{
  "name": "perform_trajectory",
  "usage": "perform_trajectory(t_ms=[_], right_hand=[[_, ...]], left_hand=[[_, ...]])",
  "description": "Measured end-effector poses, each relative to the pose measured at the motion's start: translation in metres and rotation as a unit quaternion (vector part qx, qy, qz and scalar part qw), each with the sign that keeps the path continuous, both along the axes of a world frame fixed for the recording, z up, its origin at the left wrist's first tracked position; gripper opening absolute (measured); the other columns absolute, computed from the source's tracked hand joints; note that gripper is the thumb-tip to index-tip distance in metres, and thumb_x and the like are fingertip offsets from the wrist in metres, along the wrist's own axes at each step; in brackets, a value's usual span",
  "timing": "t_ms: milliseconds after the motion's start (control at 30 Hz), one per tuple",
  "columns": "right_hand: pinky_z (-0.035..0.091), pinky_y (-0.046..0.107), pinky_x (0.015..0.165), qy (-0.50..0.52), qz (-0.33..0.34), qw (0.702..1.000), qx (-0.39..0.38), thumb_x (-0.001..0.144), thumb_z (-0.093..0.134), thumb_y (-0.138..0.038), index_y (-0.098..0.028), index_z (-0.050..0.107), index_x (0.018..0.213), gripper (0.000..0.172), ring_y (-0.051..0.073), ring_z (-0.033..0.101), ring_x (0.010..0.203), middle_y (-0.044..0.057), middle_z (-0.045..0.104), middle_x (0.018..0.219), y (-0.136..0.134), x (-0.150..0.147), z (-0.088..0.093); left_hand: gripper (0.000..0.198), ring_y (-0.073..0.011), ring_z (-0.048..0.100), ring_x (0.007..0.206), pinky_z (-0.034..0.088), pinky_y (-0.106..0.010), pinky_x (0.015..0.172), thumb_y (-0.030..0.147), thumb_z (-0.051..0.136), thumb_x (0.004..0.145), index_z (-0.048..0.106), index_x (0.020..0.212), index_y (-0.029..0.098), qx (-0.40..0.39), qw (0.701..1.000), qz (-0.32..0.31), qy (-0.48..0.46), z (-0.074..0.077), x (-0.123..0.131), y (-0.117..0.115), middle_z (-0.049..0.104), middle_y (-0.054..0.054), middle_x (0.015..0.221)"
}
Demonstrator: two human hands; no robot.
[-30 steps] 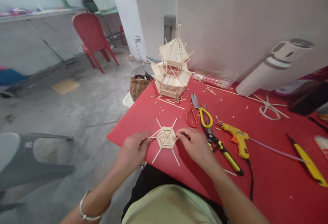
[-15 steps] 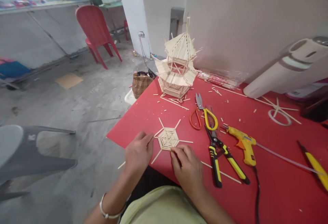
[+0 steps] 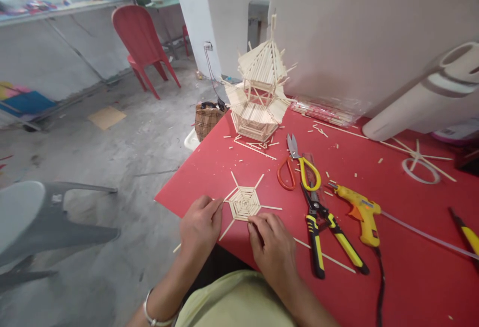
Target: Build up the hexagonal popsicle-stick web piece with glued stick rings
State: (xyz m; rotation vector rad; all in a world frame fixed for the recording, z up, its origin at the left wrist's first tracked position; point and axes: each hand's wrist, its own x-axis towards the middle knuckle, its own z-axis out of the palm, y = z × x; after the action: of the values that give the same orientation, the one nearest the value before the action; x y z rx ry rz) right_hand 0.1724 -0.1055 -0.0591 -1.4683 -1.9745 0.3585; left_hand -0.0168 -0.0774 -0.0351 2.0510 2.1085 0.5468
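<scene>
A web-shaped piece of thin wooden sticks (image 3: 244, 203) lies flat on the red table (image 3: 209, 167), its spokes spreading outward. On its left side, my left hand (image 3: 201, 222) pinches a thin stick between thumb and fingers near the web's edge. My right hand (image 3: 272, 239) rests at the web's lower right edge, fingertips pressed together on the rim. To the right lie scissors with one orange and one yellow handle (image 3: 310, 173), black and yellow cutters (image 3: 317, 244) and a yellow glue gun (image 3: 361, 212).
A pagoda-like stick model (image 3: 260, 92) stands at the back. Beside it is a plastic packet of sticks (image 3: 325, 111). A white roll of tape or tubing (image 3: 420, 171) and a pale cylinder (image 3: 419, 102) are at the right. Stick scraps lie scattered. A red chair (image 3: 140, 37) stands behind.
The view has shifted slightly, so the tools at the right appear farther right. Both hands keep nearly the same place at the web, the left slightly farther left.
</scene>
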Motion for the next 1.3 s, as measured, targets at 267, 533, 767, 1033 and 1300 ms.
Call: perform_trajectory(t_ms=[267,533,767,1033,1300], right_hand=[[0.047,0.03,0.077,-0.004,0.001,1.0,-0.003,0.097,0.05,-0.022,-0.021,0.065,0.105,0.017,0.019,0.061,0.089,0.006,0.065,0.095,-0.001,0.001,-0.001],[0.049,0.03,0.076,-0.004,-0.001,1.0,-0.003,0.097,0.05,-0.022,-0.021,0.066,0.105,0.018,0.018,0.062,0.088,0.006,0.065,0.095,0.0,0.001,0.001],[0.048,0.031,0.074,-0.01,0.0,1.0,-0.007,0.097,0.05,-0.023,-0.021,0.066,0.104,0.018,0.019,0.061,0.086,0.006,0.065,0.093,0.0,0.001,0.002],[0.048,0.03,0.075,-0.01,0.0,1.0,-0.008,0.097,0.049,-0.022,-0.021,0.066,0.105,0.018,0.019,0.062,0.088,0.006,0.065,0.094,0.0,0.001,0.001],[0.048,0.031,0.075,-0.002,0.001,1.0,-0.004,0.096,0.05,-0.022,-0.022,0.065,0.103,0.017,0.019,0.062,0.087,0.006,0.065,0.093,0.0,0.0,0.003]], left_hand=[[0.03,-0.0154,0.06,0.075,0.038,-0.026,0.06,0.027,0.045,0.098,0.075,0.101,0.024,0.046,0.998,-0.047,0.011,-0.006,-0.002,0.002,0.067,-0.004,0.086],[0.031,-0.0176,0.056,0.077,0.039,-0.029,0.065,0.026,0.044,0.098,0.074,0.102,0.023,0.051,0.996,-0.069,0.016,-0.008,-0.003,0.004,0.065,-0.005,0.084],[0.03,-0.0176,0.056,0.078,0.039,-0.028,0.065,0.027,0.045,0.098,0.075,0.1,0.024,0.063,0.995,-0.067,0.022,-0.008,-0.001,0.002,0.065,-0.005,0.084],[0.028,-0.0168,0.055,0.076,0.038,-0.028,0.064,0.029,0.049,0.097,0.076,0.09,0.024,0.077,0.996,-0.052,0.017,-0.007,0.003,0.004,0.065,-0.005,0.081],[0.029,-0.0152,0.056,0.073,0.036,-0.027,0.061,0.029,0.051,0.096,0.076,0.083,0.025,0.079,0.996,-0.026,0.013,-0.007,0.007,0.005,0.066,-0.004,0.079]])
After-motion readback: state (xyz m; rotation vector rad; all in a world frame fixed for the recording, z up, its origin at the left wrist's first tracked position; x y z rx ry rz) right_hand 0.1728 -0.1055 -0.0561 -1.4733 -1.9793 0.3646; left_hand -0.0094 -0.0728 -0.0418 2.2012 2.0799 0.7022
